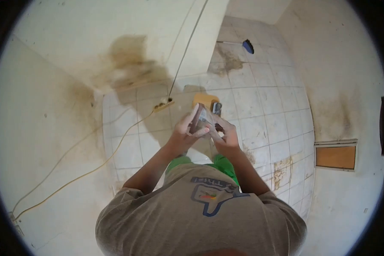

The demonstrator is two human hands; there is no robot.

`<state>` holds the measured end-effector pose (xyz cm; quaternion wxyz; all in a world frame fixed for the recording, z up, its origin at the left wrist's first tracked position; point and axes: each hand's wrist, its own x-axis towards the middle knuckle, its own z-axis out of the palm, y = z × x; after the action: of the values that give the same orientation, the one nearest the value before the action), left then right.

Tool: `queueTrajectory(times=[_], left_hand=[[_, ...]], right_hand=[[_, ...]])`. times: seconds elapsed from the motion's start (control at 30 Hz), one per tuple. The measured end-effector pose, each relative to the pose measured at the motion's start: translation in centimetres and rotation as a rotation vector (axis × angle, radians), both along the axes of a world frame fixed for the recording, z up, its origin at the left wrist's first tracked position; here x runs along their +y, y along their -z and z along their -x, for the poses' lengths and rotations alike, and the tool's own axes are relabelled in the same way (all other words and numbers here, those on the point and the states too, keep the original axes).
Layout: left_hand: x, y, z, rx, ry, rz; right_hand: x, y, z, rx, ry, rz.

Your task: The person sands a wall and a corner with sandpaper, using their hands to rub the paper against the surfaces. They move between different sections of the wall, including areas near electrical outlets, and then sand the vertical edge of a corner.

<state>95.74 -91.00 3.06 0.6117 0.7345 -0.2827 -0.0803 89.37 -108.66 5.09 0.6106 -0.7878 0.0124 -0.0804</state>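
Observation:
In front of my chest I hold a small flat object (202,116) with a pale, marked face and a dark brownish side; what it is I cannot make out. My left hand (187,130) grips its left side, fingers closed around the edge. On the right, my right hand (227,133) has its fingers bent against the object. Just beyond the hands, a yellow-orange flat piece (205,99) lies on the tiled floor, with a dark object (216,108) beside it.
A power strip (164,106) with plugs lies on the floor to the left, its yellow cord (115,150) running to the left wall. A dark cable (187,49) rises from it. Farther off lies a blue brush-like head (248,46). A wooden panel (336,157) is in the right wall.

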Motion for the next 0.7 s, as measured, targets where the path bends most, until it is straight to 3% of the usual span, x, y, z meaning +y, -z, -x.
queueTrajectory(times=[0.13, 0.2, 0.27, 0.37, 0.47, 0.6, 0.7], left_hand=[[-11.8, 2.5, -2.4, 0.167, 0.154, 0.093], [-20.9, -1.3, -3.3, 0.115, -0.028, -0.101], [-26.9, -2.6, -0.9, -0.163, -0.374, -0.059], [-31.5, -4.5, 0.0, -0.737, -0.392, -0.685], [-34.7, -5.7, -2.4, -0.921, 0.016, -0.696], [-37.8, -7.6, -4.6, -0.413, 0.057, -0.325], [-40.4, -8.6, -5.1, -0.344, 0.057, -0.257]], right_hand=[[-11.4, 0.8, 1.0, -0.016, 0.096, -0.254], [-21.7, 0.6, 0.2, -0.119, 0.115, -0.289], [-28.2, -1.9, -0.2, -0.018, 0.109, -0.38], [-32.7, -3.1, -2.4, -0.038, 0.123, -0.498], [-36.1, -2.7, -4.7, -0.032, 0.044, -0.444], [-38.7, -4.2, -8.0, -0.036, -0.062, -0.508], [-41.3, -4.2, -10.9, -0.055, -0.055, -0.464]])
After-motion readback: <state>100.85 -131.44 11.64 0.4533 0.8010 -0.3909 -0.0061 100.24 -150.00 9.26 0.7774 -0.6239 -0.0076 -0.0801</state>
